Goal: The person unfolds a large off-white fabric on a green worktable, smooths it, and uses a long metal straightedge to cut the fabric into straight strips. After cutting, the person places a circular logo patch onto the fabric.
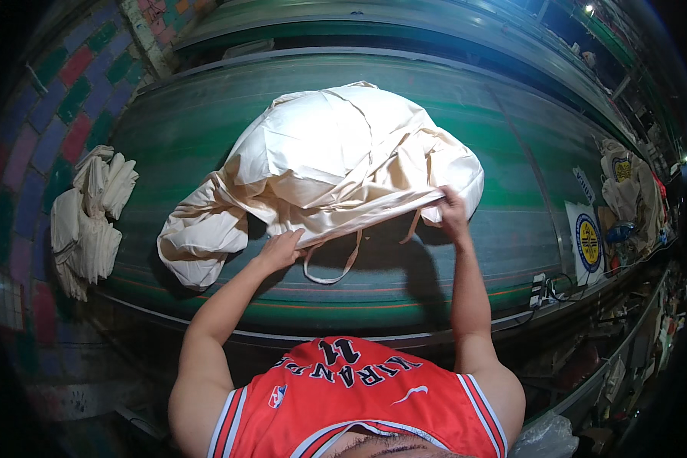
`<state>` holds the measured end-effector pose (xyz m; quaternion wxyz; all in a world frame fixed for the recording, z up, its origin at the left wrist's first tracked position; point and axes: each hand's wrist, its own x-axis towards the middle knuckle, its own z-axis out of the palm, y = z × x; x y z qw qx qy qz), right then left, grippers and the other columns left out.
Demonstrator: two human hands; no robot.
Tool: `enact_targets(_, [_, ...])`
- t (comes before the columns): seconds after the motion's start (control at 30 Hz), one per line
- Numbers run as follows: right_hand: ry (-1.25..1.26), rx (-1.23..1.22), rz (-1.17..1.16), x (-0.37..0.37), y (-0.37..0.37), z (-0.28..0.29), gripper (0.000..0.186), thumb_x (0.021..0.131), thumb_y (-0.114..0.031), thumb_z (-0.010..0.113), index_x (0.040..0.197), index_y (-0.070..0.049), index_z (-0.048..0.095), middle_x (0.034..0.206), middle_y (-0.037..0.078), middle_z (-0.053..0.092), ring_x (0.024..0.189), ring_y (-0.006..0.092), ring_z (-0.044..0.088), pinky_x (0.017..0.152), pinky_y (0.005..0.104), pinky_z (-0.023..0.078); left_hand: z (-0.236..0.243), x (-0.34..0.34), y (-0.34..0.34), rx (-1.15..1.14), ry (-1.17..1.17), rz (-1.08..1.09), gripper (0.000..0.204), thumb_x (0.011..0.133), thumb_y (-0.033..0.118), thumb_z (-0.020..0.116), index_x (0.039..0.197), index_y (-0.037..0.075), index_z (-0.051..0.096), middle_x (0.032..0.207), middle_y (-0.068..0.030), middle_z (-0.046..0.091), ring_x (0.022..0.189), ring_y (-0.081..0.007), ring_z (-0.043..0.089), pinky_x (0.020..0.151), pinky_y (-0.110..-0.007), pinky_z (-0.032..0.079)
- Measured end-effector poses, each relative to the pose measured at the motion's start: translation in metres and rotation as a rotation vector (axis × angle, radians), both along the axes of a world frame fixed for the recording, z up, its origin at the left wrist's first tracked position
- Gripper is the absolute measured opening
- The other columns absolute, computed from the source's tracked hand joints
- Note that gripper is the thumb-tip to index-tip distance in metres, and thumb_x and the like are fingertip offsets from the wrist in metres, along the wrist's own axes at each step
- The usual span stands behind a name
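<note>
A large heap of cream fabric [328,137] with thin straps lies bunched on a long green table [511,175]. My left hand [284,246] pinches the lower edge of the fabric near the middle, just left of a dangling strap loop [330,276]. My right hand [453,210] grips the same folded edge farther right and higher up. The stretch of edge between my hands is pulled fairly straight. A rolled, bunched end [198,244] of the heap rests to the left of my left hand.
Folded cream cloths [88,229] are stacked at the left beside a painted brick wall [76,69]. At the right are a white sheet with a round emblem [586,237], a black cable [557,286] and piled bags [626,198]. Long rails [343,27] run along the back.
</note>
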<state>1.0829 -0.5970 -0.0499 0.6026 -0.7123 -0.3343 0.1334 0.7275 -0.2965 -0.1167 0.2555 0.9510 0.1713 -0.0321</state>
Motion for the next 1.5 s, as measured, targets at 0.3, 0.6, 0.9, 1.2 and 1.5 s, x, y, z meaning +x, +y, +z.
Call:
enact_targets(0.3, [-0.312,-1.357,0.327,0.023,-0.088,0.018,0.022,0.078,-0.013,0.068,0.097,-0.005,0.074,0.092,0.017,0.073,0.08,0.0262,0.071,0.075,0.0381,0.054,0.07,-0.008,-0.05,-0.543,0.426,-0.376,0.027,0.094,0.019,0.051,0.112,0.005,0.066,0.101,-0.0207,0.071,0.09,-0.0308,0.068,0.078,-0.042,0.052])
enact_targets(0.6, [-0.403,-0.66,0.719,-0.122,-0.022,-0.032,0.046,0.075,-0.013,0.073,0.12,-0.006,0.063,0.111,0.021,0.063,0.101,0.0383,0.063,0.087,0.044,0.053,0.07,0.015,-0.036,-0.478,0.121,-0.144,0.042,0.095,0.029,0.065,0.129,0.006,0.058,0.118,-0.0199,0.062,0.098,-0.0321,0.065,0.088,-0.042,0.051])
enact_targets(0.9, [-0.527,-0.876,0.535,-0.135,-0.024,-0.074,0.024,0.084,-0.016,0.064,0.107,-0.01,0.065,0.098,0.016,0.058,0.088,0.0389,0.065,0.078,0.046,0.053,0.026,-0.062,0.014,0.479,-0.009,0.362,0.073,0.076,-0.008,0.066,0.142,0.012,0.043,0.138,-0.0242,0.036,0.123,-0.0503,0.046,0.102,-0.051,0.044])
enact_targets(1.2, [-0.823,-0.74,0.445,-0.145,-0.02,-0.083,0.016,0.076,-0.013,0.065,0.086,-0.001,0.065,0.101,0.016,0.059,0.095,0.0359,0.061,0.076,0.0457,0.053,0.051,-0.135,0.018,0.1,-0.258,0.509,0.046,0.073,-0.011,0.048,0.114,0.002,0.064,0.103,-0.0209,0.061,0.102,-0.0394,0.062,0.088,-0.041,0.049])
enact_targets(1.5, [-0.245,-0.203,0.5,-0.23,0.071,-0.031,0.025,0.093,-0.024,0.07,0.096,0.001,0.068,0.082,0.016,0.068,0.072,0.0272,0.067,0.068,0.0385,0.053,0.134,-0.127,-0.036,-0.506,0.202,0.096,0.03,0.093,0.012,0.054,0.117,0.0,0.066,0.086,-0.0108,0.072,0.081,-0.019,0.067,0.076,-0.033,0.053])
